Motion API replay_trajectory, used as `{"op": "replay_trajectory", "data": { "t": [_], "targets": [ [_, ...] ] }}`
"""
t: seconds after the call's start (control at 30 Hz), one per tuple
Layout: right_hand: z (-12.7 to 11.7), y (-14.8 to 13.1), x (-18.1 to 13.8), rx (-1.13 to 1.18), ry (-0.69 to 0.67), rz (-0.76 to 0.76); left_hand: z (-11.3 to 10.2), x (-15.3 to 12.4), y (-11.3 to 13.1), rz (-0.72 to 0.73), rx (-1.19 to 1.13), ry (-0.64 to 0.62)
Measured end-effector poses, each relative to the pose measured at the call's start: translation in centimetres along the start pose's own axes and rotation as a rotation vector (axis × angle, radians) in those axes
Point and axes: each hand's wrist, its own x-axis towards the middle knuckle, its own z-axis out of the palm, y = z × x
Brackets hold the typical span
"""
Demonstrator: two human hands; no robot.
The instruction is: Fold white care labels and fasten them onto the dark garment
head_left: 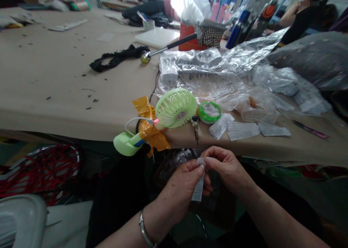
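Between my two hands, just below the table's front edge, is a white printed label (198, 190). My left hand (181, 184) pinches it between thumb and fingers, and its lower part hangs down below the thumb. At the label's top end, my right hand (227, 168) closes thumb and forefinger on it. Stacks of similar printed labels (243, 130) lie on the table edge above my right hand. A small screwdriver-like tool with a dark handle (195, 126) sits beside a round green-rimmed tub (210, 112) holding something white.
A green handheld fan (176, 108) is fixed to the table edge with orange tape (153, 135). Clear plastic bags (206, 81) with label bundles spread behind it. Thread snips (310, 129) lie at right. A black cloth strip (116, 58) lies farther back. A person (301, 16) is at back right.
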Motion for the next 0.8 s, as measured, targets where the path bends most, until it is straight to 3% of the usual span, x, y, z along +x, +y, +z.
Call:
{"op": "replay_trajectory", "data": {
  "t": [0.1,0.4,0.6,0.8],
  "targets": [
    [0.5,-0.3,0.2,-0.013,0.009,-0.029,-0.1,0.0,0.4,0.056,0.099,0.033],
    [1.1,-1.2,1.0,-0.349,0.226,-0.239,-1.3,0.7,1.4,0.455,0.440,0.296],
    [1.3,-1.1,1.2,-0.494,0.277,-0.345,-1.5,0.9,2.0,0.581,0.634,0.391],
    [1.2,-0.9,1.5,-0.544,0.278,-0.403,-1.4,0.9,2.3,0.619,0.662,0.400]
  ]
}}
